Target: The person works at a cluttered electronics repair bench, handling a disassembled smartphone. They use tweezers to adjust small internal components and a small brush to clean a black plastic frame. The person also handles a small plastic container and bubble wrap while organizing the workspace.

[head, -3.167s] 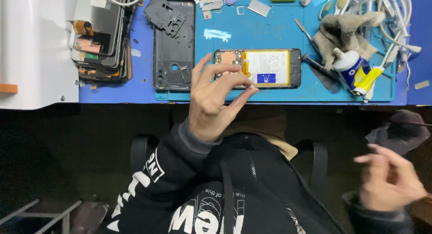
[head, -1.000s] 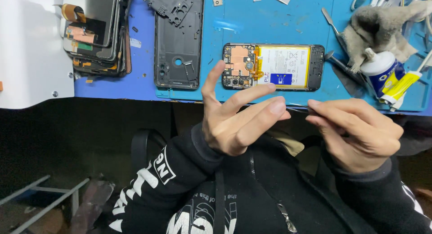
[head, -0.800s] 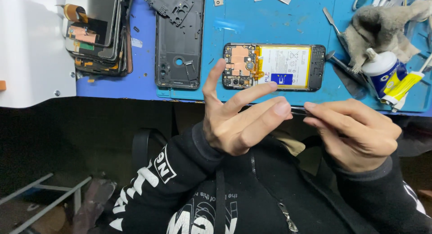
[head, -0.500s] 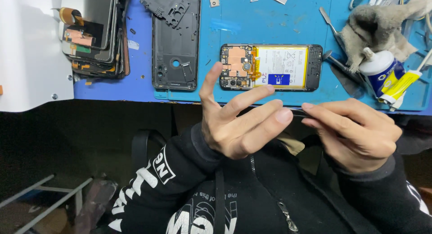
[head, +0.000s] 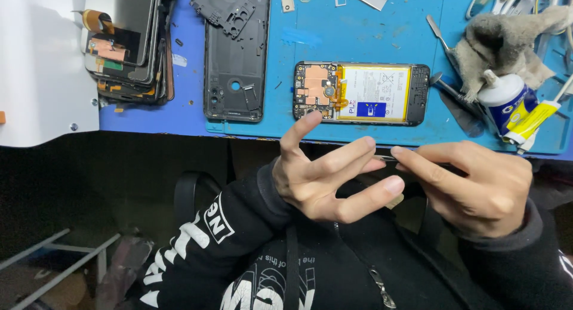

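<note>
My left hand [head: 325, 177] is held up in front of the desk edge with its fingers spread and nothing in it. My right hand [head: 473, 186] pinches a thin metal tool [head: 385, 158], and the tool's tip touches the fingertips of my left hand. Just beyond the hands, an opened phone [head: 361, 93] lies on the blue mat [head: 298, 35]. Its circuit board and yellow-and-white battery are exposed.
A black phone back cover [head: 236, 59] lies left of the phone. A stack of screens [head: 128, 47] sits beside a white box [head: 42, 71]. At the right are a grey cloth [head: 507, 35], a white glue tube [head: 506, 104], a yellow tube [head: 535, 119] and a metal pry tool [head: 440, 36].
My right hand came up from the lower right with the thin tool and met my left hand. My left hand drew back from the phone. In the last second both hands barely moved.
</note>
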